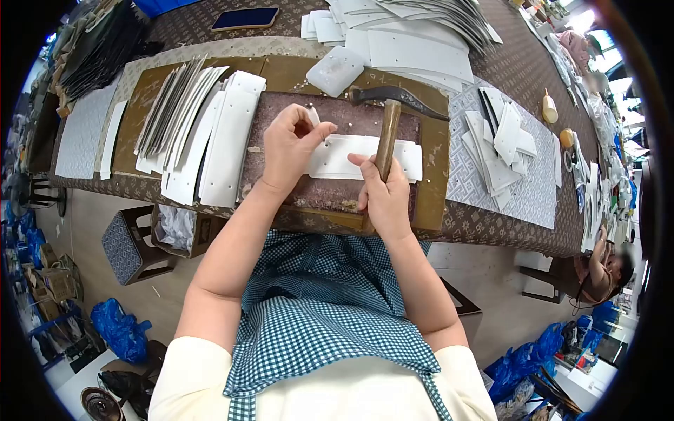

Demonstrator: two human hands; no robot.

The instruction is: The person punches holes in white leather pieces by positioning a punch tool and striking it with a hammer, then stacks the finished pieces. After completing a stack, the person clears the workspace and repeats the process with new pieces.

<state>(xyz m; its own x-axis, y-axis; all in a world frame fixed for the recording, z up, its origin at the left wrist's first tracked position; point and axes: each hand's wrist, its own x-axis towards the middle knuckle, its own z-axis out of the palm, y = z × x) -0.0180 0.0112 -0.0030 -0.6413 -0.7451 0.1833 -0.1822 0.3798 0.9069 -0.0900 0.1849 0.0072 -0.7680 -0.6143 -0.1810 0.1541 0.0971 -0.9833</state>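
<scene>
My right hand is wrapped round the wooden handle of a hammer. Its dark, curved metal head lies at the far end, pointing right. My left hand is closed in a pinch over the left end of a white strip with small holes. A short pale piece with a dark tip shows just beyond the left fingers; whether they grip it I cannot make out. The strip lies on a worn reddish-brown pad, under both hands.
Left of the pad stand rows of white and grey strips. Loose white pieces lie to the right, with a bottle beyond. A white plastic piece, a sheet stack and a phone lie at the back. Another person sits at right.
</scene>
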